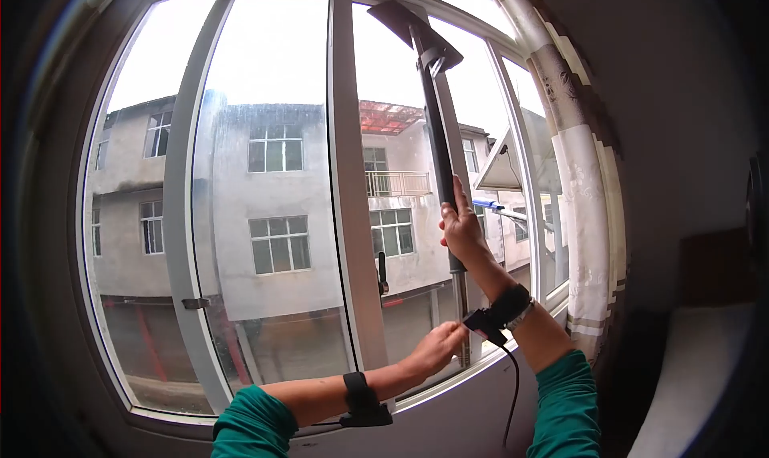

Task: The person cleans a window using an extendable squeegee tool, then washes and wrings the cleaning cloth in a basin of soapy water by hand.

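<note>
A long-handled window squeegee (pixel 435 130) leans slightly left in front of the window, its dark flat head (pixel 412 35) at the top, near the upper frame. My right hand (pixel 463 227) is closed around the black part of the handle, with a finger stretched up along it. Lower down, my left hand (pixel 439 349) is closed around the thin metal section of the pole. Both wrists wear black straps, and a cable (pixel 517 386) hangs from the right one. Whether the head touches the glass, I cannot tell.
White window frames (pixel 358 186) hold several panes, with a black latch (pixel 382 272) on the middle one. A patterned curtain (pixel 578 138) hangs at the right. The sill (pixel 497 358) runs below. Outside stands a grey building (pixel 228 198).
</note>
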Demonstrator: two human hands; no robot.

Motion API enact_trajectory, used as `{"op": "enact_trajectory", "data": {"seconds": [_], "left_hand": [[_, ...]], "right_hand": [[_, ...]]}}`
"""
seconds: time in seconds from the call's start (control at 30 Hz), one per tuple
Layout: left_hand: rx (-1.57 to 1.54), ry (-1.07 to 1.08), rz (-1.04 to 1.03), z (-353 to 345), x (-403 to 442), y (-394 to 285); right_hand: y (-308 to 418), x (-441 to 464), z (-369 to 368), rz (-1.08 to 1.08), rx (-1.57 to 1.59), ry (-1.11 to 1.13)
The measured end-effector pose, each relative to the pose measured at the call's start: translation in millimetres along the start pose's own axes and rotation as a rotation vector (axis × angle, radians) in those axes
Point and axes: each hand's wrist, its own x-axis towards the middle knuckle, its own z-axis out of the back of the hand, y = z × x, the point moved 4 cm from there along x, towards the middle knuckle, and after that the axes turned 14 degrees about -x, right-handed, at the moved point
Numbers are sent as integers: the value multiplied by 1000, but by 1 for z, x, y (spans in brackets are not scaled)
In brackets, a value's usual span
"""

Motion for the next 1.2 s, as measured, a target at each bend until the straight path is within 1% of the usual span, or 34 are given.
{"op": "enact_trajectory", "data": {"seconds": [0.03,0.07,0.13,0.17,0.23,0.27,0.33,0.4,0.47,0.5,0.53,0.57,0.63,0.7,0.8,0.87,0.97,1.03,1.07,1.13,1.17,1.2], "left_hand": [[264,100,-161,-2,-14,7],[501,119,-114,0,-32,12],[632,252,-272,4,-66,3],[619,254,-269,12,-73,3],[1002,264,-631,22,-81,-6],[1004,268,-633,29,-78,-7],[1198,233,-718,42,-68,-13],[1286,158,-707,56,-53,-21],[1383,82,-697,68,-36,-26],[1423,68,-690,73,-29,-26],[1465,52,-687,76,-21,-25],[1533,60,-723,77,-16,-24],[1626,39,-726,70,-11,-26],[1657,6,-698,68,-8,-27],[1694,-50,-676,64,-7,-27],[1775,-96,-632,61,-4,-26],[1818,-131,-654,56,-1,-26],[1840,-143,-651,56,1,-26],[1845,-147,-643,56,1,-27],[1856,-164,-607,55,3,-25],[1855,-162,-600,55,5,-24],[1861,-150,-617,54,6,-24]], "right_hand": [[-18,-7,8,-22,-25,-9],[-35,-14,16,-46,-47,-11],[-58,-18,32,7,-174,-55],[-61,-16,38,-28,-149,-34],[-57,3,50,1,-167,-50],[-57,16,55,22,-150,-58],[-57,37,61,-5,-199,-81],[-76,60,68,-27,-250,-97],[-108,92,75,75,-352,-221],[-114,100,82,57,-248,-179],[-119,110,91,27,-240,-181],[-131,124,98,46,-260,-184],[-147,161,119,89,-270,-207],[-170,190,132,50,-228,-163],[-194,236,157,40,-178,-202],[-217,261,174,16,-203,-216],[-243,274,192,26,-206,-195],[-257,280,194,73,-217,-195],[-254,274,192,76,-210,-191],[-242,254,186,1,-134,-138],[-235,253,179,58,-50,-142],[-229,248,173,61,-44,-137]]}}
